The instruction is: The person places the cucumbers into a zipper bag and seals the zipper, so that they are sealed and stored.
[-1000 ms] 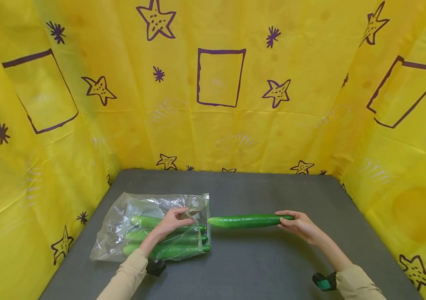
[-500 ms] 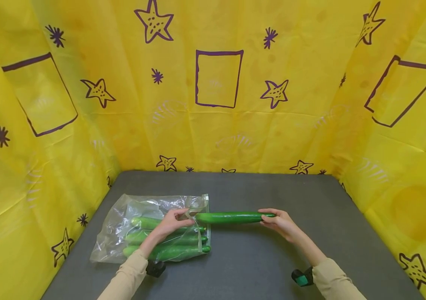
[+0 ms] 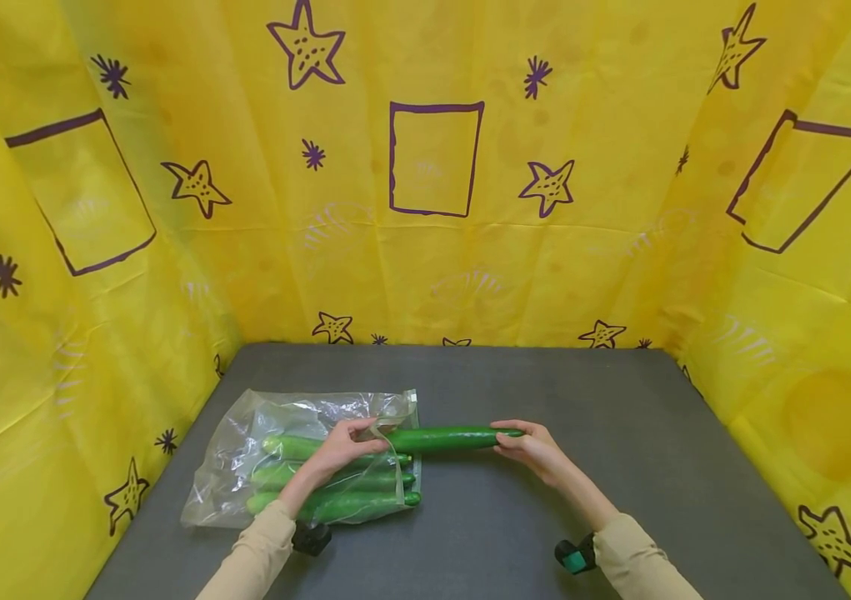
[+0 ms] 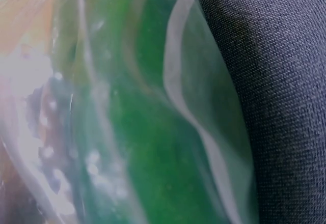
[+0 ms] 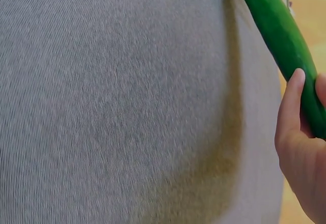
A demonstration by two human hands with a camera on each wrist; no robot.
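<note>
A clear plastic bag [image 3: 226,467] lies on its side on the dark table, its mouth facing right. Inside, three green cucumbers [image 3: 335,504] lie side by side. My left hand [image 3: 342,450] pinches the upper edge of the bag's mouth between thumb and fingers. Another cucumber [image 3: 443,438] is held level by my right hand [image 3: 533,450], which grips its right end. Its left end is at the bag's mouth, partly hidden by the film and the left hand. Up close in the left wrist view, clear film covers a green cucumber [image 4: 158,152].
The grey table [image 3: 545,375] extends around the bag and both arms. Yellow cloth [image 3: 433,275] with drawn stars and frames rises behind it and at both sides. A dark wrist device [image 3: 573,557] sits under the right sleeve.
My right hand has moved left with the cucumber, bringing its far end from outside the bag into its mouth. The left hand and the bag stay nearly in place.
</note>
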